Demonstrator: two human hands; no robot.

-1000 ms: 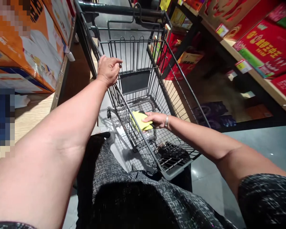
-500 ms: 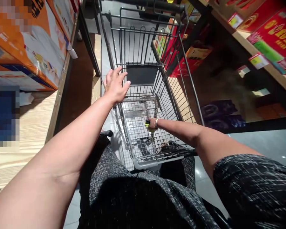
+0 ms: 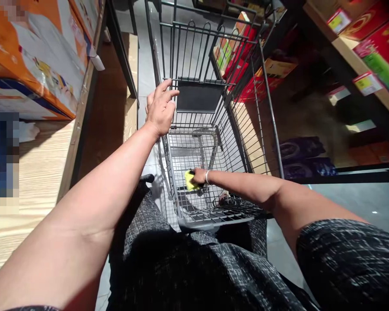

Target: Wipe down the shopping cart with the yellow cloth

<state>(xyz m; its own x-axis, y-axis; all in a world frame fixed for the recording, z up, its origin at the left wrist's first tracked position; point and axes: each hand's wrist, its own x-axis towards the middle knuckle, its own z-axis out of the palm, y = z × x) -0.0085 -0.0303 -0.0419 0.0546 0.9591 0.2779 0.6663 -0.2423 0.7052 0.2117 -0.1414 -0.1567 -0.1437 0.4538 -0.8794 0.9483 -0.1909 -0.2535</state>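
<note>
A grey wire shopping cart (image 3: 199,225) stands right in front of my body, its basket bottom a fine mesh. Deep inside the basket, my right hand (image 3: 200,176) grips a yellow cloth (image 3: 190,181) with its fingers closed, close over the mesh bottom. Something dark shows beside the cloth, too small to make out. My left hand (image 3: 161,110) is at the cart's left side, its fingers apart and nothing held. Whether its palm touches the rail I cannot tell. A dark flat panel (image 3: 199,97) on the far wire gate lies just right of my left fingers.
On the left, a wooden shelf (image 3: 48,164) holds large orange and white boxes (image 3: 6,56). To the right stand shelves with red packages (image 3: 382,43) and price tags (image 3: 368,83). Purple packs (image 3: 301,149) lie low on the right. Grey floor tiles (image 3: 353,207) show beside the cart.
My right hand has moved left and a little nearer with the yellow cloth, which shows more fully now. My left hand has shifted slightly right relative to the view, its fingers closer together.
</note>
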